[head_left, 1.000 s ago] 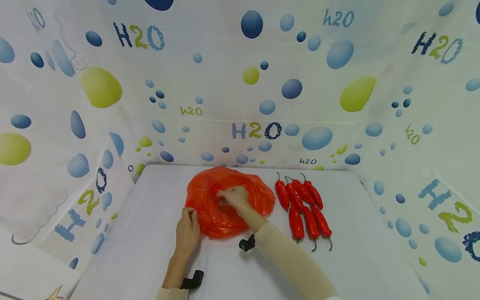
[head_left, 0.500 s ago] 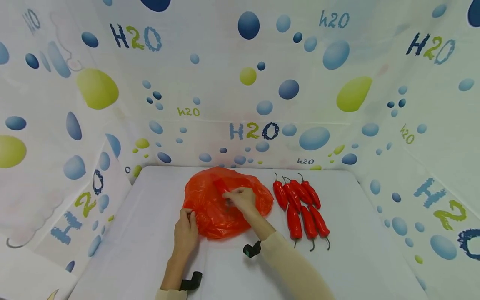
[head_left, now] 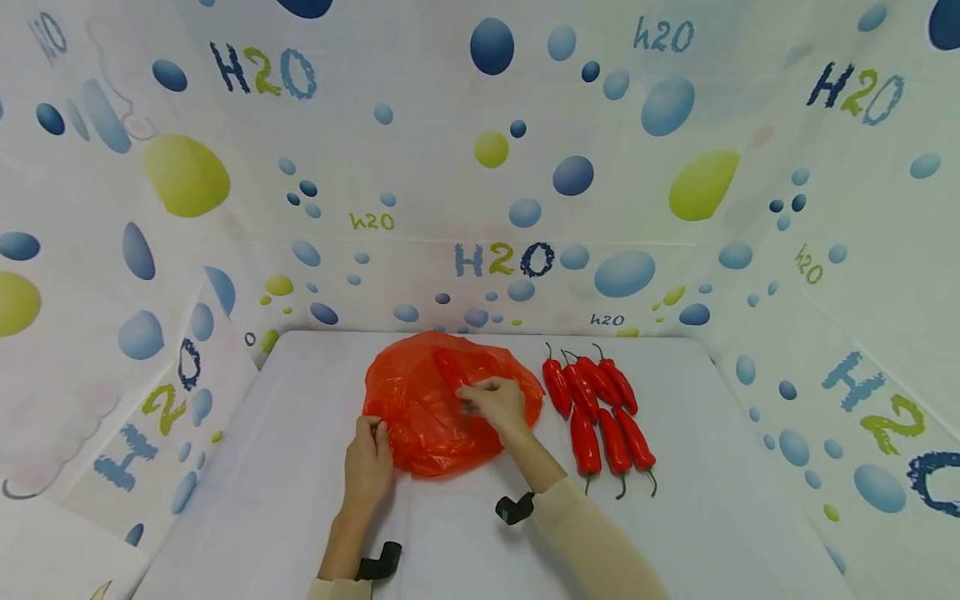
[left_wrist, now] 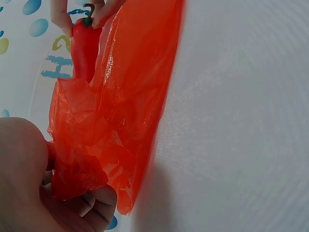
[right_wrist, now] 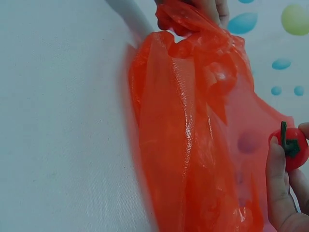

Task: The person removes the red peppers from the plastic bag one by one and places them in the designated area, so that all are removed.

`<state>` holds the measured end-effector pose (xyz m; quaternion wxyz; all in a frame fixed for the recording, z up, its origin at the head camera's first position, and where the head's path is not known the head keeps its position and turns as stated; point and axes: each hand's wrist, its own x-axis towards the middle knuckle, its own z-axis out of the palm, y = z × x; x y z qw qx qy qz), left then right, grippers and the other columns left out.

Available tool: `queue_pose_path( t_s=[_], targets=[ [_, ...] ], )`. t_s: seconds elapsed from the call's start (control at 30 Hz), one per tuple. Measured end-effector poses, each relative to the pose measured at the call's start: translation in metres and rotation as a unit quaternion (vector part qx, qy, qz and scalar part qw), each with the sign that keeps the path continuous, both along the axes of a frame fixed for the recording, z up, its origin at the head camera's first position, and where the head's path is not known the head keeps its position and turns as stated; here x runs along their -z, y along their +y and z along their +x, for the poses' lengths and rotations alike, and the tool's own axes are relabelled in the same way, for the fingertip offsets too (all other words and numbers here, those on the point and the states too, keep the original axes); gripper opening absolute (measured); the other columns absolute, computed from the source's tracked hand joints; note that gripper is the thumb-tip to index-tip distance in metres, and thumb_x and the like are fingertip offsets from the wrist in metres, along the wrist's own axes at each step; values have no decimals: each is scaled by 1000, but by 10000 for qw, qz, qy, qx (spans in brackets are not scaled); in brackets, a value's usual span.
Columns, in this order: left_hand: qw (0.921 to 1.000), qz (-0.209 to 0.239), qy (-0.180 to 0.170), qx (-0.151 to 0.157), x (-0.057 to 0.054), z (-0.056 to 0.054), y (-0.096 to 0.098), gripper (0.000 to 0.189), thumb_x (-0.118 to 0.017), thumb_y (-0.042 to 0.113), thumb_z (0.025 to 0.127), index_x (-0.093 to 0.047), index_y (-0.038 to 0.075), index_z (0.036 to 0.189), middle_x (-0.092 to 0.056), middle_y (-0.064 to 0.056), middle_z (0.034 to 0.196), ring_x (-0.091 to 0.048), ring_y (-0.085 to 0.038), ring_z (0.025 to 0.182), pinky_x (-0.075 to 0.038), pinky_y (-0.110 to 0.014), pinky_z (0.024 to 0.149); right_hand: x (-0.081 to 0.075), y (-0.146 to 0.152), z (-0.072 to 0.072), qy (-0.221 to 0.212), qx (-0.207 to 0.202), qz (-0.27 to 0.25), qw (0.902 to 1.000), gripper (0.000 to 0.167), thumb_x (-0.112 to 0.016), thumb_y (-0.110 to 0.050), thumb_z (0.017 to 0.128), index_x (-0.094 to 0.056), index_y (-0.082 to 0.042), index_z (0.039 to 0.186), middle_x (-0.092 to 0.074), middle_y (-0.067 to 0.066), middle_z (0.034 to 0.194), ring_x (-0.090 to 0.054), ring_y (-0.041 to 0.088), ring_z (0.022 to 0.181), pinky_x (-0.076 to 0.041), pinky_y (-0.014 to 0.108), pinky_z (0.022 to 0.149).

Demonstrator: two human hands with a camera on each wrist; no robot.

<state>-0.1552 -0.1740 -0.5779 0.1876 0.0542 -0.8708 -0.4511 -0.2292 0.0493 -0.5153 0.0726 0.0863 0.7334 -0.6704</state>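
A thin red plastic bag (head_left: 420, 408) lies crumpled at the back middle of the white table. Its left edge is pinched by my left hand (head_left: 369, 462), and in the left wrist view the film is bunched between thumb and fingers. My right hand (head_left: 498, 406), over the bag's right half, grips a red chili pepper (head_left: 448, 367) near its stem end. In the left wrist view this pepper (left_wrist: 86, 50) shows its green stem upward, its lower end hidden behind the bag. The right wrist view shows the pepper's capped end (right_wrist: 300, 155) between thumb and fingers.
Several red chili peppers (head_left: 585, 442) lie in two rows on the table, right of the bag. A patterned sheet (head_left: 420, 275) with drops and lettering stands around the table's back and sides. A dark wrist camera (head_left: 381, 560) sits on my left wrist, another (head_left: 514, 508) on my right.
My right hand has shifted right and slightly toward me with the pepper, more of which now shows. My left hand keeps its grip on the bag's edge. The head view has drifted slightly.
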Motion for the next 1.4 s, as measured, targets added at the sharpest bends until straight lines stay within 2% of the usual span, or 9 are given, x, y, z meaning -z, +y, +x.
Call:
queue_pose_path(
  t_s=[0.23,0.73,0.97,1.2,1.4],
  targets=[
    [9998,63,-157,54,-3,0,1,16,-45,14,112,-51,1,119,-58,-12,91,-54,-25,80,-47,-32,73,-3,9,5,16,49,-390,9992,29,-87,-26,87,-74,-5,102,-77,10,91,-78,24,83,-61,34,80],
    [10000,45,-21,-11,1,-1,0,14,-48,13,111,-52,1,117,-59,-11,89,-55,-23,78,-48,-31,71,5,28,22,115,301,-386,9987,35,-87,-34,87,-75,-5,105,-77,11,94,-77,23,85,-61,36,81],
    [10000,-2,-40,41,2,0,0,15,-47,13,111,-52,0,117,-59,-12,89,-54,-23,78,-47,-32,70,9,38,32,153,477,-589,9970,37,-87,-33,87,-73,-5,107,-77,12,97,-77,25,86,-61,37,81],
    [10000,10,-87,25,0,1,0,15,-47,13,111,-51,0,117,-59,-12,89,-54,-24,78,-47,-32,70,10,48,41,313,821,-683,9938,37,-88,-29,86,-74,-2,105,-76,14,96,-78,26,84,-62,35,78],
    [10000,1,-94,-16,-1,1,1,14,-47,12,111,-51,0,117,-59,-12,89,-54,-24,78,-48,-32,71,13,57,52,359,1150,-445,9917,39,-90,-32,84,-74,-3,104,-74,14,98,-78,25,82,-62,34,76]
  ],
)
